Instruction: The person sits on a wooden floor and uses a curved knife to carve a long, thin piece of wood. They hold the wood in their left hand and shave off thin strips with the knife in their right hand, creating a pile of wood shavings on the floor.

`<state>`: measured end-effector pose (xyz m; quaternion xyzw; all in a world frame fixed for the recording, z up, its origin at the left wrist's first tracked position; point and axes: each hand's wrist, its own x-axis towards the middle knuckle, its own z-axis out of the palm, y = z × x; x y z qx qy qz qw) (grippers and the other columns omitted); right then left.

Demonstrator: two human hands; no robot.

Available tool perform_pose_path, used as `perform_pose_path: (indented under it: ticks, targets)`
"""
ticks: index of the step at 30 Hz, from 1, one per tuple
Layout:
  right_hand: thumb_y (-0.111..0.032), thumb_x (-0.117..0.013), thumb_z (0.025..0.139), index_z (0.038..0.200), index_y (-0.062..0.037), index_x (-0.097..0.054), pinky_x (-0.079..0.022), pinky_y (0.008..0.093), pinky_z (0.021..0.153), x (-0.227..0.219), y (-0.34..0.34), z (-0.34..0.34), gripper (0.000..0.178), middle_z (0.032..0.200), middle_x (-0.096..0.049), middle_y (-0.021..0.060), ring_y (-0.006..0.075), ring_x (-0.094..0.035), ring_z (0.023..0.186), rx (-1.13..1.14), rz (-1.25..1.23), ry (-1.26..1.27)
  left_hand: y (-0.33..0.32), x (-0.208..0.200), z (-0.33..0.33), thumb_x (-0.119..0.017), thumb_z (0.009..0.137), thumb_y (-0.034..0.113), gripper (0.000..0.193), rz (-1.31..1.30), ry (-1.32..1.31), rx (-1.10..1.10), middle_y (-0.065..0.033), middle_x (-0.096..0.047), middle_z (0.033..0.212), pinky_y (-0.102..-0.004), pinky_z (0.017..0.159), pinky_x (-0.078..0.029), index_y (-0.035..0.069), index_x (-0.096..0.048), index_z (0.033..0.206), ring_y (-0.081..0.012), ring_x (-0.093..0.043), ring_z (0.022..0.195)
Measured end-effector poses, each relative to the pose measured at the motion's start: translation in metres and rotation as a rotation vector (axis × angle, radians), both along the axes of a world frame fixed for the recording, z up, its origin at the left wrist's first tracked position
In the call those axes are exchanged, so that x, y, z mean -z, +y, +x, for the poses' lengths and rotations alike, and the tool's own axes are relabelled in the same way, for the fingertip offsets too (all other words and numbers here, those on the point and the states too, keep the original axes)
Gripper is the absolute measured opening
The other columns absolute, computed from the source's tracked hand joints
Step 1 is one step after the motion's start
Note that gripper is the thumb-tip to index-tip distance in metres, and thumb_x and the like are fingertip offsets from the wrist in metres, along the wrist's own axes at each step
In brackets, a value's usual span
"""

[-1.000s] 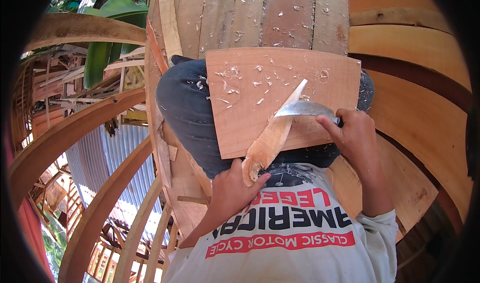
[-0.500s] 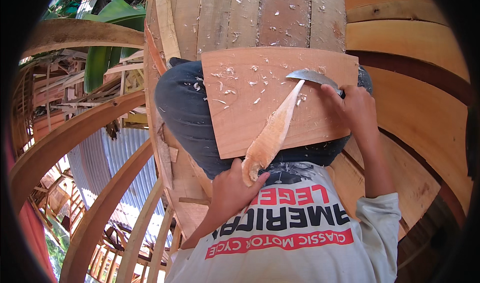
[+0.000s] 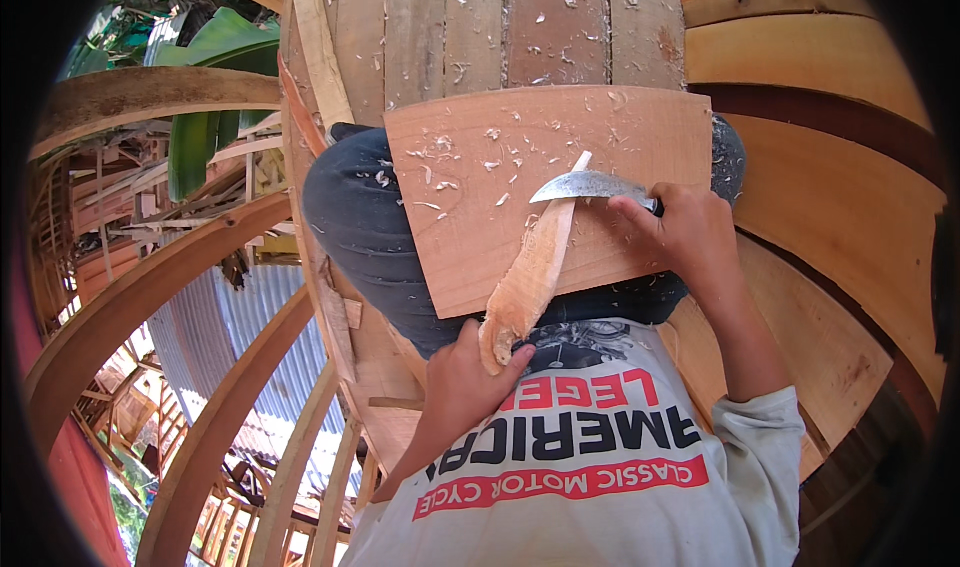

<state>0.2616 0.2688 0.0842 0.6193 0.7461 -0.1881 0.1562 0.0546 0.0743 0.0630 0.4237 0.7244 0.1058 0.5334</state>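
Observation:
A pale carved piece of wood (image 3: 528,279), broad at the near end and tapering to a thin tip, slants across the board on my lap. My left hand (image 3: 470,372) is closed round its broad end, close to my shirt. In my right hand (image 3: 690,229) is a knife (image 3: 592,186) with a curved blade; its dark handle is mostly hidden by my fingers. The blade lies across the tapered part, a little short of the tip. Under them rests a flat wooden board (image 3: 450,237), with curled shavings (image 3: 440,147) scattered on it.
Planks (image 3: 470,27) strewn with shavings run ahead of me. Curved wooden ribs (image 3: 170,257) rise on the left, with corrugated metal sheets (image 3: 250,317) beyond them. Curved planking (image 3: 840,167) forms a wall on the right. My bent knee (image 3: 345,207) shows beside the board.
The knife has moved left and toward me, from near the tip of the carved wood to across its tapered part. My left hand keeps its hold at the broad end.

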Motion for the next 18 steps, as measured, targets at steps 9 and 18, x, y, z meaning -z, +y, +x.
perform_pose_path:
  ticks: [9,18]
  targets:
    - [-0.068,-0.053,0.084,0.068,0.0039,-0.068,-0.052,0.042,0.059,-0.003,0.036,0.034,0.076,0.059,-0.06,0.0235,0.0363,-0.065,0.061,0.211,0.167,-0.073,-0.004,-0.001,0.0,-0.07,0.078,0.049,0.053,-0.031,0.036,0.044,-0.0242,-0.064,0.07,-0.0468,0.064,-0.052,-0.001,-0.054,0.088,-0.0419,-0.066,0.07]
    - [-0.063,-0.059,0.082,0.064,0.0029,-0.067,-0.048,0.0439,0.055,-0.014,-0.023,0.003,0.068,0.056,-0.057,0.0236,0.0386,-0.062,0.057,0.053,-0.137,0.282,-0.004,0.017,-0.01,-0.067,0.085,0.025,0.039,-0.164,-0.625,-0.205,-0.0116,-0.067,0.087,-0.0391,0.075,-0.051,-0.004,-0.059,0.109,-0.0262,-0.066,0.078]
